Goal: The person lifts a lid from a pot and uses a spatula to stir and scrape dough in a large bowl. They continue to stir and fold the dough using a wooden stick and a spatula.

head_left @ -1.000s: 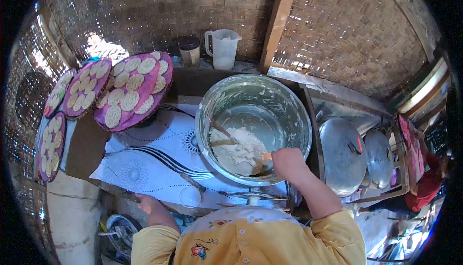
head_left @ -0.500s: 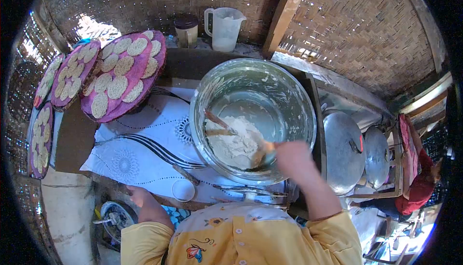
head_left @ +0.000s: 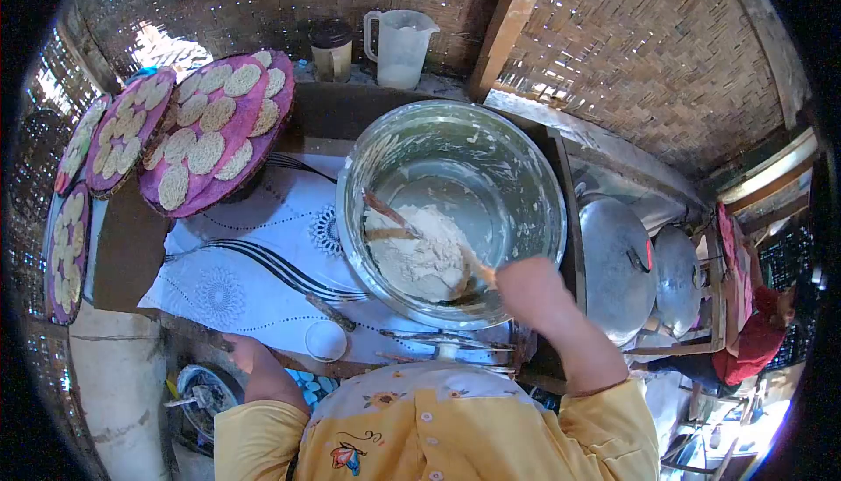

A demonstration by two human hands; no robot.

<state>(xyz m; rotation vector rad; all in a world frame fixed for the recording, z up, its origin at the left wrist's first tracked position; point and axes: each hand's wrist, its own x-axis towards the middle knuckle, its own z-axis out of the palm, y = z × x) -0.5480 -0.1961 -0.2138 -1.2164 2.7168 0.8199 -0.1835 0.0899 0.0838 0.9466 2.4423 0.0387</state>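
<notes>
A large metal basin (head_left: 550, 218) holds pale flour or dough (head_left: 420, 258) in its lower left part. My right hand (head_left: 531, 288) is closed round the handle of a wooden spoon (head_left: 477, 268), whose far end reaches into the pale mass. Another wooden stick (head_left: 390, 211) leans in the basin with its lower end in the flour. My left hand (head_left: 248, 354) is at the front edge of the table, at the cloth's border; its fingers are too unclear to read. A small white cup (head_left: 326, 341) and a short stick (head_left: 330, 312) lie between that hand and the basin.
Round pink trays (head_left: 219, 185) with pale discs stand at the left. A plastic pitcher (head_left: 403, 47) and a lidded jar (head_left: 331, 52) are behind the basin. Large metal lids (head_left: 613, 262) lie at right, with a person in red (head_left: 755, 336) beyond. A bucket (head_left: 208, 393) stands low left.
The spoon's end has shifted slightly up and left in the flour, with my right hand still on its handle. The whole view has moved a little.
</notes>
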